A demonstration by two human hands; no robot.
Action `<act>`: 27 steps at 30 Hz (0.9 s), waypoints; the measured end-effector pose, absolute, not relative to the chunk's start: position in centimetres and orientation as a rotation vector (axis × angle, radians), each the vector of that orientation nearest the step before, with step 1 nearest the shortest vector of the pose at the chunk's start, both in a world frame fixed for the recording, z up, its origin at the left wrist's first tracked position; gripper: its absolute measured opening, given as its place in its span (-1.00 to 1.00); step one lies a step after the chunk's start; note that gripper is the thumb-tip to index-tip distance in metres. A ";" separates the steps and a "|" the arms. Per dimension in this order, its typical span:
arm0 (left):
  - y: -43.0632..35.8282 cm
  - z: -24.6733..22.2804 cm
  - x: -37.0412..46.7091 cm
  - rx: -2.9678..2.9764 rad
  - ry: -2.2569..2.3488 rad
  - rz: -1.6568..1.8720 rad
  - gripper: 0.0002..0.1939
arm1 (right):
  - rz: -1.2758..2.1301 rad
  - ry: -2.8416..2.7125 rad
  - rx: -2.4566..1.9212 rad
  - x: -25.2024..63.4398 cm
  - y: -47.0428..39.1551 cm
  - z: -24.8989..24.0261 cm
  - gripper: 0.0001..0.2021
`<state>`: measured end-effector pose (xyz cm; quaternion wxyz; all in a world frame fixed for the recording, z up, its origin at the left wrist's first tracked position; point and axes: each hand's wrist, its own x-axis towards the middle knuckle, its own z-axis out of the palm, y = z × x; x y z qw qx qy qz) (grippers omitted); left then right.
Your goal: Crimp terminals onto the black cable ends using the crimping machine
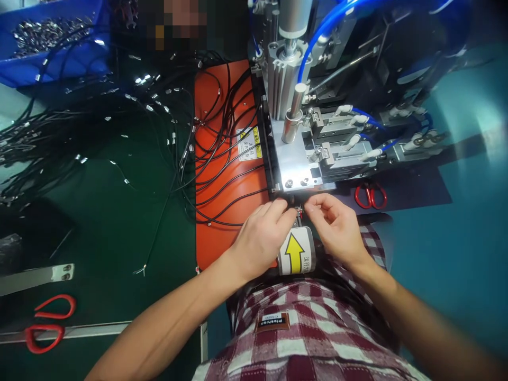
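Note:
Beneath the front of a metal press machine (296,153), both my hands work at the end of a black cable. My left hand (262,238) is closed in a pinch; a black cable (222,223) runs from the left into it. At its fingertips, thin red and pale wires (300,212) stick out. From the other side, my right hand (337,225) pinches close to these wires, thumb and forefinger together, other fingers curled. Just below the wires is a rounded machine part with a yellow arrow label (295,251). The exact contact at the fingertips is too small to make out.
Several black cables lie across an orange plate (226,201) beside the machine. More cables (159,106) with metal connectors pile up at left. A blue bin (55,53) holds small metal parts. Red-handled scissors (371,196) lie right, another pair (50,323) lower left. Blue hoses (313,47) arch above.

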<state>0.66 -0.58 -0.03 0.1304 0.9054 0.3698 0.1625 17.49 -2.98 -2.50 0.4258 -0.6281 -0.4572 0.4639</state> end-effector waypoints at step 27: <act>-0.7 0.1 0.6 2.607 1.084 0.431 -0.78 | 1.005 -1.348 -1.691 18.0 -3.0 -1.9 -0.85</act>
